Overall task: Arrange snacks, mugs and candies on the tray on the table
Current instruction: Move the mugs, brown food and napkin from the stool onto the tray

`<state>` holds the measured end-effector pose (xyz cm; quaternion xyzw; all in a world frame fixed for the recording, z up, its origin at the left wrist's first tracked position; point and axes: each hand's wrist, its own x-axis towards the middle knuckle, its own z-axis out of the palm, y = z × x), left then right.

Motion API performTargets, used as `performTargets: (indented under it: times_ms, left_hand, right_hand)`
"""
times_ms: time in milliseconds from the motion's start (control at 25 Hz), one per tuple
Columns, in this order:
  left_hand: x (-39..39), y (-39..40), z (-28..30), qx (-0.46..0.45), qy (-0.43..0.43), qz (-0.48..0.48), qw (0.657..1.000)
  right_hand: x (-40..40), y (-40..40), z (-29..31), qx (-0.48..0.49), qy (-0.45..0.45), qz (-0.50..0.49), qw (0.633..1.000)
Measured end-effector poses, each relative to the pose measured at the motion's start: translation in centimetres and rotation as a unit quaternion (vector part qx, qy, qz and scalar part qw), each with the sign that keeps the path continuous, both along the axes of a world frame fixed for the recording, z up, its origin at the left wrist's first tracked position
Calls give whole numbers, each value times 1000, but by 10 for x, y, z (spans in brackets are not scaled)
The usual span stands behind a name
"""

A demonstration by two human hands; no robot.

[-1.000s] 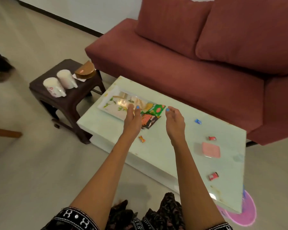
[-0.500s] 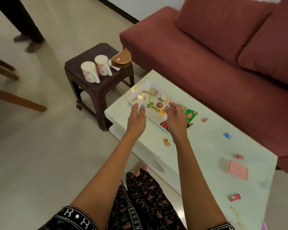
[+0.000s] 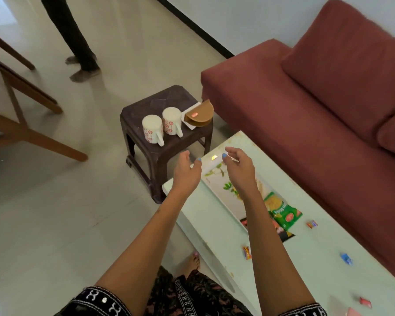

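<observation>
White floral mugs, two of them [image 3: 152, 130] [image 3: 172, 121], stand on the dark stool [image 3: 146, 110] beside a brown pouch [image 3: 200, 114], off the pale bench [image 3: 214, 224]. Left hand [image 3: 185, 172] and right hand [image 3: 238, 169] hover empty, fingers apart, above the tray [image 3: 221, 197]; two snack packets [image 3: 281, 212] overlap its far end, and five candies [image 3: 246, 252] lie scattered on the bench.

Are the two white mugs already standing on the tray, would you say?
No, both mugs stand on the dark stool, apart from the tray.
</observation>
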<state>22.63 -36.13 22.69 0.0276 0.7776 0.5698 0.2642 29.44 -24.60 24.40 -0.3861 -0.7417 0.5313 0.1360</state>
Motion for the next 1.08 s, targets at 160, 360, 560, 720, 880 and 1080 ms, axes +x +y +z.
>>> performTargets:
  times_ms: [160, 360, 560, 720, 880, 1080]
  left_hand:
    - [-40, 4, -12, -17, -11, 39, 999]
    - [-100, 10, -34, -25, -27, 61, 997]
    - [-171, 11, -50, -109, 52, 14, 993]
    - [-239, 7, -62, -247, 140, -92, 954]
    - [-282, 6, -80, -355, 138, -206, 902]
    - [-303, 10, -101, -386, 120, -303, 863]
  right_hand:
    - [-48, 7, -8, 7, -21, 46, 999]
    - [-109, 10, -20, 24, -40, 96, 994]
    - [-181, 16, -36, 70, -91, 161, 980]
    - [-253, 21, -57, 157, -172, 249, 940]
    - [-307, 24, -78, 208, -227, 309, 900]
    - [-344, 27, -106, 289, -305, 374, 826]
